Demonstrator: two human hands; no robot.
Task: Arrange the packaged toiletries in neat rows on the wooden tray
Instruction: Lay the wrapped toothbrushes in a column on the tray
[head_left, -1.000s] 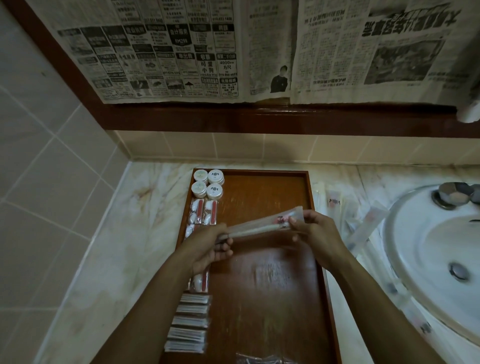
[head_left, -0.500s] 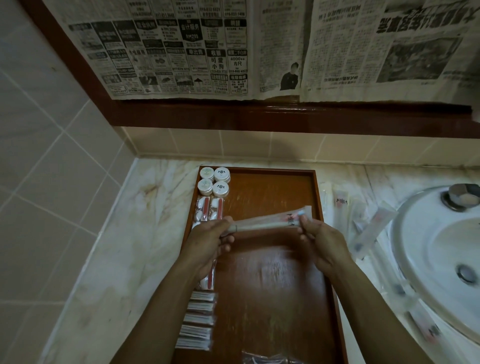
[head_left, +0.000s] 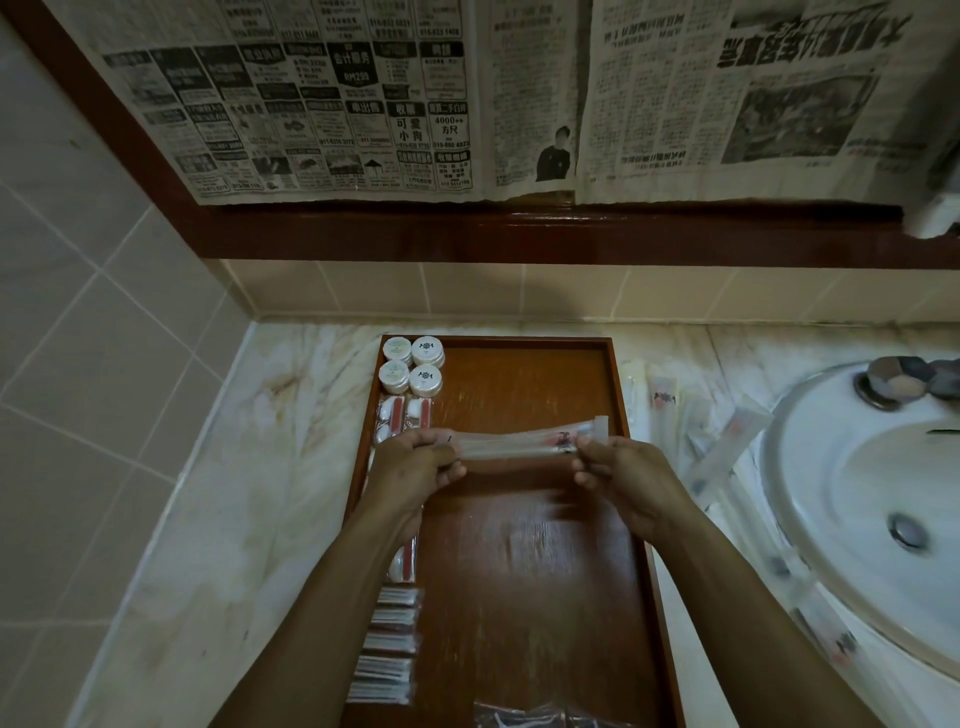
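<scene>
A long clear toothbrush packet (head_left: 519, 444) lies level across the air above the wooden tray (head_left: 524, 384). My left hand (head_left: 415, 467) pinches its left end and my right hand (head_left: 623, 478) pinches its right end. Down the tray's left side run several round white soaps (head_left: 413, 364), red-and-white sachets (head_left: 405, 415) partly hidden under my left hand, and small white packets (head_left: 389, 644). A clear packet (head_left: 524, 717) lies at the tray's near edge.
More clear toothbrush packets (head_left: 722, 447) lie loose on the marble counter (head_left: 249, 493) between the tray and the white basin (head_left: 872, 499). A tap (head_left: 904, 382) stands at the basin's back. Newspaper (head_left: 363, 104) covers the wall above a dark wooden ledge.
The packet has levelled out from a tilt and my hands have drawn slightly further apart along it. The view has shifted, so the tray sits more to the right.
</scene>
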